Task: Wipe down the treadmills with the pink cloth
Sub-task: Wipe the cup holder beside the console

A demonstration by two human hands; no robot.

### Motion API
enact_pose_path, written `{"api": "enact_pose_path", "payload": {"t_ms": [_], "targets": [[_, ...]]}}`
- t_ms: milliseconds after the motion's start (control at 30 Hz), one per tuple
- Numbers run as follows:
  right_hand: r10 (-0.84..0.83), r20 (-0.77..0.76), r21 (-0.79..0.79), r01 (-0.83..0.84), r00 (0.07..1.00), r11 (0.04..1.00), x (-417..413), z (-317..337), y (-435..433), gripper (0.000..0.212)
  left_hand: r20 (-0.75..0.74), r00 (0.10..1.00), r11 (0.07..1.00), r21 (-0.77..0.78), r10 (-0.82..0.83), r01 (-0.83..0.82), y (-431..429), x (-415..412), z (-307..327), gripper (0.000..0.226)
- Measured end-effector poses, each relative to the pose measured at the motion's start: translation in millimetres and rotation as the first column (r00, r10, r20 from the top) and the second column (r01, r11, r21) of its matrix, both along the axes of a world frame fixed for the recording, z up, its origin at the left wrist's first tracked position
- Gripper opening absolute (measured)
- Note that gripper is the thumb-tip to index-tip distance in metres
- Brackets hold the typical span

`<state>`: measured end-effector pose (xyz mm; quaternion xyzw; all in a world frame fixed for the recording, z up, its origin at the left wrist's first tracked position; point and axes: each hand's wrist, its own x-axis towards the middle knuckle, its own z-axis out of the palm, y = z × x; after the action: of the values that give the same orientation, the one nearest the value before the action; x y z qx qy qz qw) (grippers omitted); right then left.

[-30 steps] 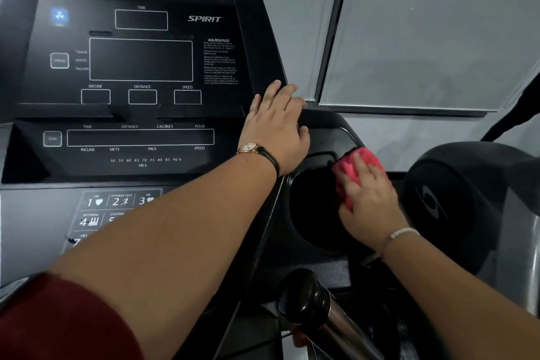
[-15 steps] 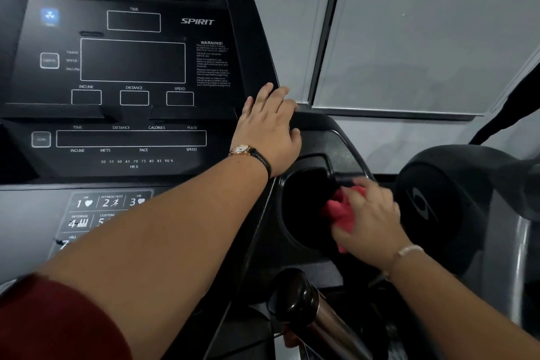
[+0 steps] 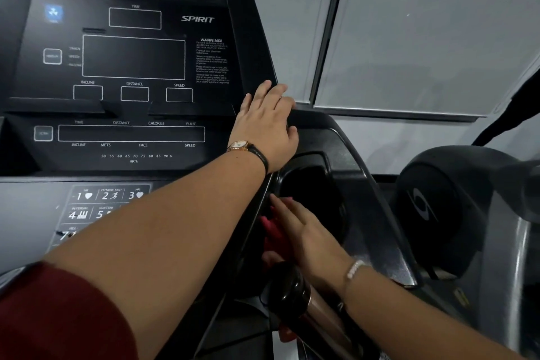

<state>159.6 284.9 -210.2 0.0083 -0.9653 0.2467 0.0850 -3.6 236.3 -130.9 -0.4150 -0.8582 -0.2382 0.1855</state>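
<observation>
Grey wall [image 3: 295, 9]; handlebar [image 3: 287, 291] beside pink cloth [image 3: 273, 232]

Tally from the head view:
- Hands: two, left hand [image 3: 266, 126] and right hand [image 3: 305, 232].
- Pink cloth [image 3: 273, 232]: one.
- Machines: two, a treadmill console [image 3: 204, 102] and a black housing [image 3: 444, 184] to its right.
- Cup holder [image 3: 312, 193]: one.
- Outlined display windows: six, made up of one TIME window [image 3: 135, 18], one large window [image 3: 133, 57], three small ones in a row and one long strip [image 3: 131, 134].
- Square buttons: three.
- Numbered keys [image 3: 106, 195]: six showed, some cut off by the arm.
- Wristwatch [image 3: 240, 145]: one.
- Bracelet [image 3: 354, 269]: one.
- Red sleeve [image 3: 58, 316]: one.
- Handgrip end [image 3: 287, 289]: one.
</observation>
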Motion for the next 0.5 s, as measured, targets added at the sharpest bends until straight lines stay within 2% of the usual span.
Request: {"api": "enact_pose_path", "payload": {"t_ms": [100,167,300,367,433,500], "targets": [[0.072,-0.180,0.183,-0.039,0.981,0.982,5,-8,4,0.063,0.005,1.000,1.000,0.005,-0.001,0.001,-1,1,0,0.037],[0.020,-0.185,0.217,0.021,0.982,0.976,11,-8,6,0.048,0.008,1.000,1.000,0.006,-0.005,0.005,-1,1,1,0.037],[-0.276,0.076,0.241,0.251,0.958,0.937,1,5,12,0.035,0.004,1.000,1.000,0.012,-0.005,0.005,-2,0,0,0.037],[-0.318,0.215,0.300,0.247,0.923,0.921,-20,9,10,0.037,0.005,1.000,1.000,0.013,-0.002,0.002,-2,1,0,0.036],[-0.339,0.303,0.295,0.251,0.891,0.922,-33,10,7,0.037,0.004,1.000,1.000,0.010,0.000,0.000,-2,1,0,0.036],[-0.303,0.279,0.274,0.227,0.911,0.935,-28,14,8,0.037,0.004,1.000,1.000,0.006,0.002,-0.002,-2,1,1,0.036]]}}
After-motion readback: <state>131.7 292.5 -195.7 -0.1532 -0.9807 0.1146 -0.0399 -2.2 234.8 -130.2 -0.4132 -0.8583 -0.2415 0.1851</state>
